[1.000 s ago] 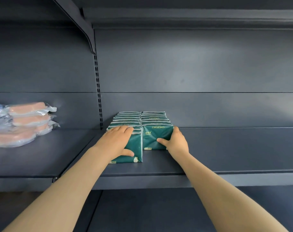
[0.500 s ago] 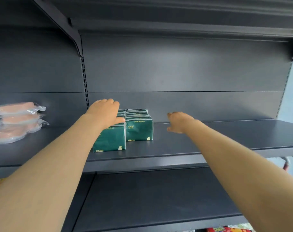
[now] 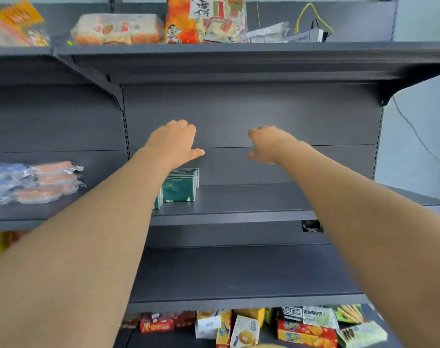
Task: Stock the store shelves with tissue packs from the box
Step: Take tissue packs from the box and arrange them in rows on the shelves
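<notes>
Facing dark grey metal shelving beside a pale wall, we hold both arms out above the middle shelf (image 3: 239, 204). Our left hand (image 3: 173, 143) and right hand (image 3: 266, 144) hang before the back panel, fingers loosely curled, gripping and touching nothing. The green tissue packs (image 3: 181, 187) stand in rows on that shelf, partly behind the left forearm. Their gold lettering is too blurred to read; an orange snack bag (image 3: 186, 21) on the top shelf carries Chinese characters.
</notes>
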{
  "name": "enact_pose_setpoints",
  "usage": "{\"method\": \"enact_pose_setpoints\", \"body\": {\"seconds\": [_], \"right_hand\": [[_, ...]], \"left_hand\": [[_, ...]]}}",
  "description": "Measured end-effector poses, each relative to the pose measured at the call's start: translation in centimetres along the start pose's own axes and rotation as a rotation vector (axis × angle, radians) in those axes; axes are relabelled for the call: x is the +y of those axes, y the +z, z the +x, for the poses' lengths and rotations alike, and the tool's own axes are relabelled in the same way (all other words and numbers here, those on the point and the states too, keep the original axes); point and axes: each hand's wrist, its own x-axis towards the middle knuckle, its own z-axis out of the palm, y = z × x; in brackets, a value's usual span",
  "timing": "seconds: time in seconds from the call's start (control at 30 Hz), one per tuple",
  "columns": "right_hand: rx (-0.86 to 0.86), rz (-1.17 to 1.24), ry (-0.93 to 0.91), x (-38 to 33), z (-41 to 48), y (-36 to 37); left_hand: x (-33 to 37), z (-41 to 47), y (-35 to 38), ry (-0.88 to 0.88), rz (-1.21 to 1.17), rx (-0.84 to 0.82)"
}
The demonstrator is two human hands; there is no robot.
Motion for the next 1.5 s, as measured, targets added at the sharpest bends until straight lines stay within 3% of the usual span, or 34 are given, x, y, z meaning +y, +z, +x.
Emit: {"method": "enact_pose_setpoints", "body": {"seconds": [0.27,0.5,0.93,1.2,1.37,1.5], "right_hand": [[-0.037,0.045,-0.059,6.0,-10.5,-1.5],[-0.186,0.134,-0.024,9.3,-16.3,3.9],[-0.719,0.137,-0.014,6.5,-23.1,28.9],[-1.11,0.291,0.211,4.3,-27.9,43.4],[-1.219,0.359,0.347,2.6,-31.3,48.4],[-1.314,0.4,0.378,0.5,-34.3,51.6]], "left_hand": [[8.3,-6.5,-3.0,-0.022,0.064,-0.117],[12.5,-12.3,-0.6,-0.056,-0.012,-0.255],[15.7,-24.4,20.4,0.003,-0.23,-0.728],[14.2,-29.8,33.4,0.022,-0.294,-1.017],[14.5,-33.8,38.6,0.018,-0.272,-1.189],[14.7,-36.7,41.4,-0.022,-0.263,-1.223]]}}
